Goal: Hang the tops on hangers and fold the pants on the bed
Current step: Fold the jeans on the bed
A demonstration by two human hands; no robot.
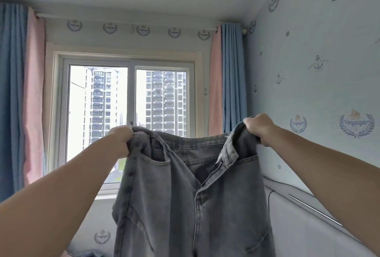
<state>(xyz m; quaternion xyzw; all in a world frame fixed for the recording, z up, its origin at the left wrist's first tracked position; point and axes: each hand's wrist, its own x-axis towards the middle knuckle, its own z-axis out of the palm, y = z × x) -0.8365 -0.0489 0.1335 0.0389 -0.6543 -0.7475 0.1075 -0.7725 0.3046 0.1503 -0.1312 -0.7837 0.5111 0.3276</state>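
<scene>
Fingers of left hand (121,141) and right hand (260,129) clamped on grey jeans (185,195) waistband; fly open between. Right of fingers, wallpaper emblem (356,124): "Voyager".

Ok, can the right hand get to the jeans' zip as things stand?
Probably not yet: the right hand grips the waistband, holding the jeans up. The zip itself hangs uncovered.

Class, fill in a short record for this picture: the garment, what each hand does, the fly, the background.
garment: grey jeans, held up, front toward the camera
left hand: grips the waistband's left end
right hand: grips the waistband's right end
fly: open
background: window, with pink and blue curtains either side
</scene>
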